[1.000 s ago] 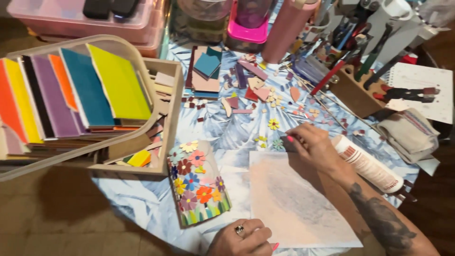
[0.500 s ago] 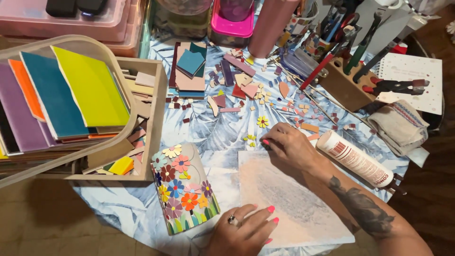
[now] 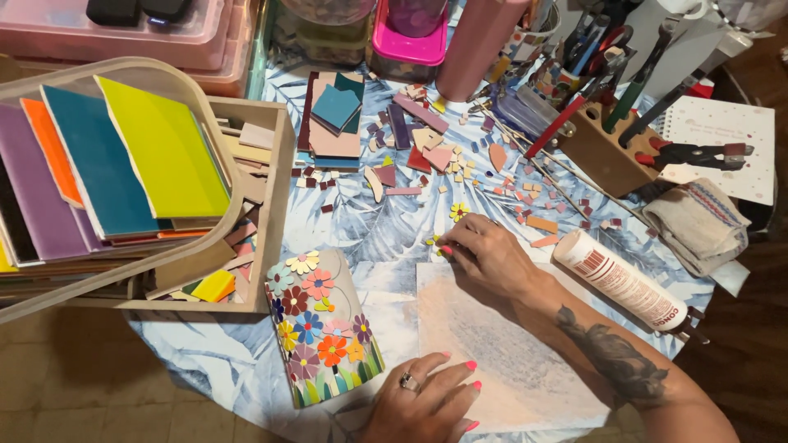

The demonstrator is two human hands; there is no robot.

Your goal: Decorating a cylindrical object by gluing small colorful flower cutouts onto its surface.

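Note:
My right hand [image 3: 488, 258] rests at the top edge of a pale pinkish board [image 3: 501, 344], its fingertips pinching small yellow tile pieces [image 3: 435, 242] on the blue leaf-print tablecloth. A small yellow tile flower [image 3: 458, 212] lies just above it. My left hand [image 3: 427, 402], with a ring and pink nails, lies flat on the board's lower left corner, holding nothing. Left of the board stands a mosaic piece [image 3: 324, 328] covered in coloured tile flowers. Loose tile fragments [image 3: 419, 152] are scattered further back.
A white glue bottle [image 3: 624, 280] lies right of my forearm. A wooden tray [image 3: 246, 221] and a clear bin hold coloured tile sheets [image 3: 131, 164] at left. A wooden tool block [image 3: 603, 148], nippers [image 3: 698, 153], a folded cloth [image 3: 698, 221] and pink containers [image 3: 410, 41] stand behind.
My right hand has stayed at the board's top edge, closing on the small yellow pieces. My left hand slid further up onto the board's corner. The view shifted slightly.

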